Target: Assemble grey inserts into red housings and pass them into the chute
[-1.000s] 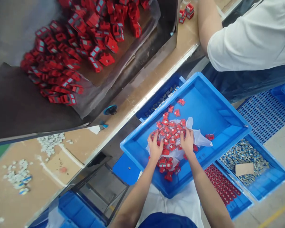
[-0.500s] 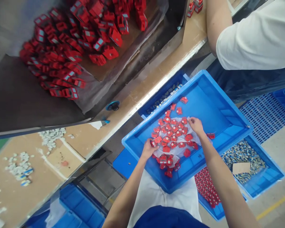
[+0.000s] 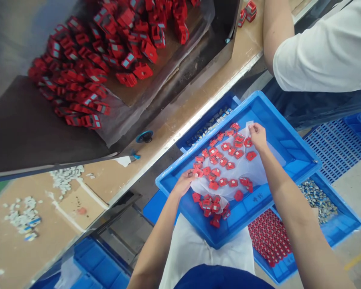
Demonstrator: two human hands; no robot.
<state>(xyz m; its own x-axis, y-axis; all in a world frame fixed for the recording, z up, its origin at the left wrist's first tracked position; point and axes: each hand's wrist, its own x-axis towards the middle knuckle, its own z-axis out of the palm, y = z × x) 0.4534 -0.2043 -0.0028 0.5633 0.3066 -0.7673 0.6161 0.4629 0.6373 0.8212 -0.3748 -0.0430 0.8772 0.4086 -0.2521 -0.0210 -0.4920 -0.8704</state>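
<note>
White plastic sheet pinched by right hand; left hand open beside edge.

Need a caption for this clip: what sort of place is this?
Likely a factory sorting line: a blue tray of small red parts, a bigger heap of them, and a slatted pallet on the floor.

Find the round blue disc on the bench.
In the head view, the round blue disc lies on the tan bench top, just below the edge of the dark metal chute and up and left of the blue tray.
</note>
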